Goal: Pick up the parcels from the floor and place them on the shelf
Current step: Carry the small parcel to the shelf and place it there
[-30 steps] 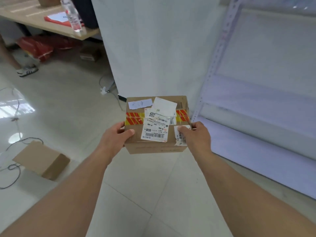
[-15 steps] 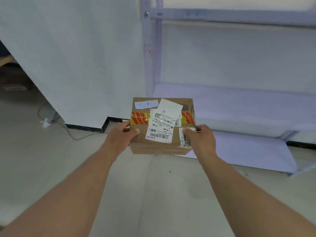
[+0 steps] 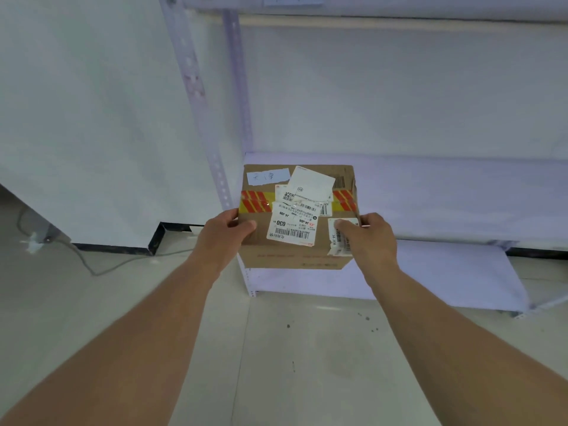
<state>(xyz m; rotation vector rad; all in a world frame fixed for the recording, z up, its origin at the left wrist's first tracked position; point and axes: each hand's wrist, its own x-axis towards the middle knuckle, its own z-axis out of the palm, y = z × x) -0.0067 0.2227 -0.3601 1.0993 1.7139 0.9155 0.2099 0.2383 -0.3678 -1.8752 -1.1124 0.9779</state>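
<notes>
A brown cardboard parcel (image 3: 295, 256) with white shipping labels and red-and-yellow tape is held in front of me with both hands. My left hand (image 3: 226, 233) grips its left edge and my right hand (image 3: 367, 238) grips its right edge. The parcel is at the left end of the pale shelf (image 3: 445, 192), level with the middle board and over its front edge. I cannot tell whether it rests on the board.
The shelf's perforated upright post (image 3: 196, 96) stands just left of the parcel. A lower shelf board (image 3: 445, 275) lies near the floor. A white panel (image 3: 86, 118) fills the left side. A grey cable (image 3: 92, 265) runs over the floor at left.
I have turned right and moved up to the shelf; the parcel, still held in both hands, now sits at the shelf's left end. The other box on the floor has left view.
</notes>
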